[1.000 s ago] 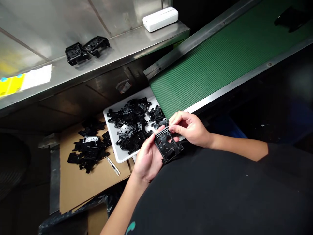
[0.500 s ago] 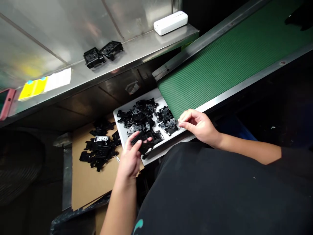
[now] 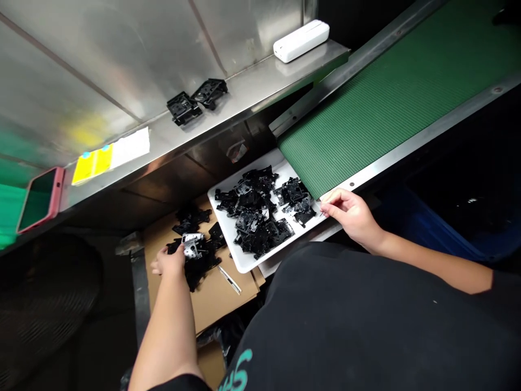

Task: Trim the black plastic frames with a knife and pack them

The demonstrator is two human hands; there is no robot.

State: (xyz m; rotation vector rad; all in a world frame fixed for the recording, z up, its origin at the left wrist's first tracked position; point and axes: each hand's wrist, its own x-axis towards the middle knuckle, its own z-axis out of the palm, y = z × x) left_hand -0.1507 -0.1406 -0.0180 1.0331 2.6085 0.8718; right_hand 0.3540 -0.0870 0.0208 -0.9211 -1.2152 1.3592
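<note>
My left hand [image 3: 170, 262] reaches over a pile of black plastic parts [image 3: 199, 269] on a cardboard sheet [image 3: 211, 307]. Its thumb and fingers are spread, the thumb beside a silver-faced part [image 3: 193, 246]; some fingertips are hidden. My right hand [image 3: 350, 217] is closed in a pinch at the tray's right corner, by the belt's end. Something small and thin seems to show at its fingertips, too small to name. Between the hands lies a white tray [image 3: 243, 264] with a large heap of black parts [image 3: 252, 209] and a smaller group [image 3: 299, 200] to its right.
A green conveyor belt [image 3: 366, 119] with metal rails runs to the upper right. Above, a metal shelf [image 3: 158, 168] holds two black housings [image 3: 183, 107], a white box [image 3: 301, 41], yellow-and-white paper [image 3: 93, 163] and a pink-cased phone [image 3: 40, 198]. A slim white tool [image 3: 229, 279] lies on the cardboard.
My left hand has left the black part it held over the tray and moved left to the pile on the cardboard. My right hand keeps its pinch. The view has shifted.
</note>
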